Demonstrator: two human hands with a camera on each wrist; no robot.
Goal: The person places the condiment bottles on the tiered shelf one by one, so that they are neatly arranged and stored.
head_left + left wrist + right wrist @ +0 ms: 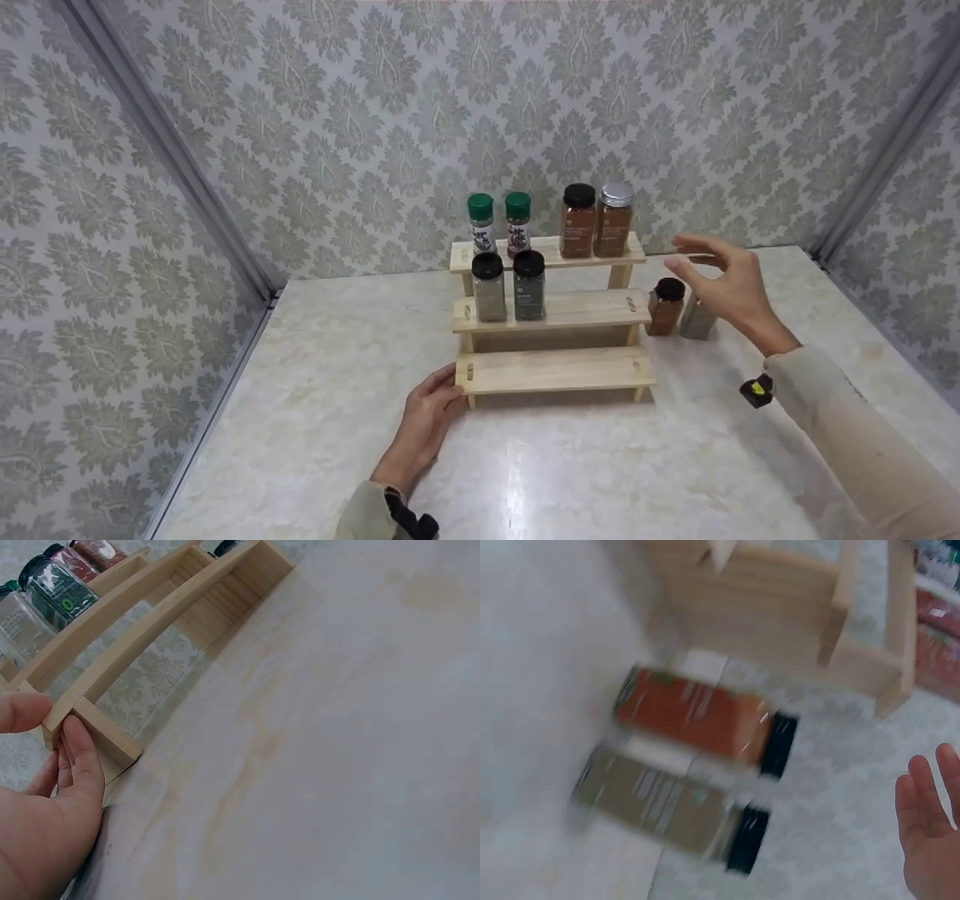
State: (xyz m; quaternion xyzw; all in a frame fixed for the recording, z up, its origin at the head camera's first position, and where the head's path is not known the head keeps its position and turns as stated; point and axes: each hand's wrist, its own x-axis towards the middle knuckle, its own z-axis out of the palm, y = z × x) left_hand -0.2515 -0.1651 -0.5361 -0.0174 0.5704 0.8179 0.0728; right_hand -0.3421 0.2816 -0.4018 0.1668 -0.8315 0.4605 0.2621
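The left hand is lying low and reaching forward from the near edge, palm down, its wrist in a pale sleeve cuff. The thumb is stretching out straight on top while the fingers are pressing flat, side by side, against what is in front of them. The right hand is hanging raised in the air, palm turned leftward, fingers spread and only loosely bent, gripping nothing. The right forearm, in a pale sleeve, is slanting up from the lower right.
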